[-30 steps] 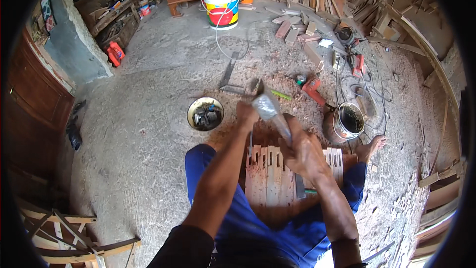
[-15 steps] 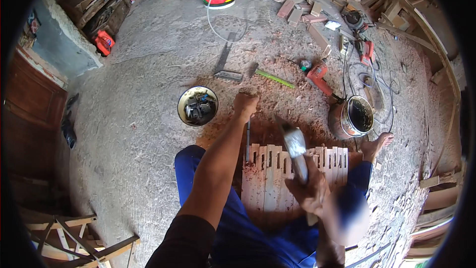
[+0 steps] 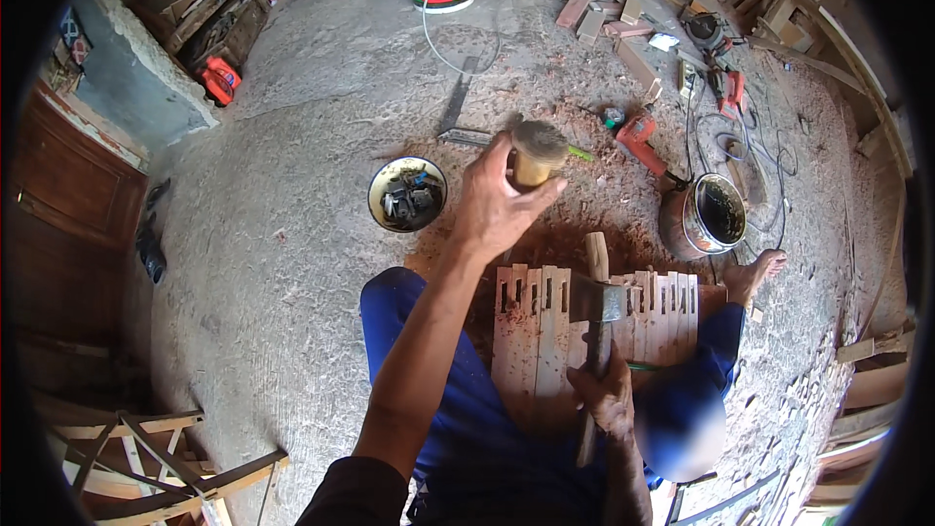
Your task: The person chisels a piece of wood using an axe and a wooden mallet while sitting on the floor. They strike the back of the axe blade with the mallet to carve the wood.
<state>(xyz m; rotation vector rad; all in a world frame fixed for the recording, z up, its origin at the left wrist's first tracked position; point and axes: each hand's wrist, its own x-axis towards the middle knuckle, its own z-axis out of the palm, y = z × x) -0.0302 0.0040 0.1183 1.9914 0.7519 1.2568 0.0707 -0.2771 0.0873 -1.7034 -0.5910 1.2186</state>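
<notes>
Apparently, slotted wooden slats [image 3: 552, 351] are being worked, both hands occupied.
The left hand [image 3: 484, 203] is gripping a round-topped, yellow-brown tool [image 3: 536, 158] beyond the slats' far edge, its lower end hiding from view; the right hand [image 3: 608, 395] is holding a hatchet-like tool [image 3: 612, 303], metal-headed, by its wooden handle, across the slats. Any further cut is probably calling for a steadied tool. The pale, flat slats are lying side by side near the middle, narrow slots lining their far ends, reddish crumbs [image 3: 512, 312] roughening the left.
</notes>
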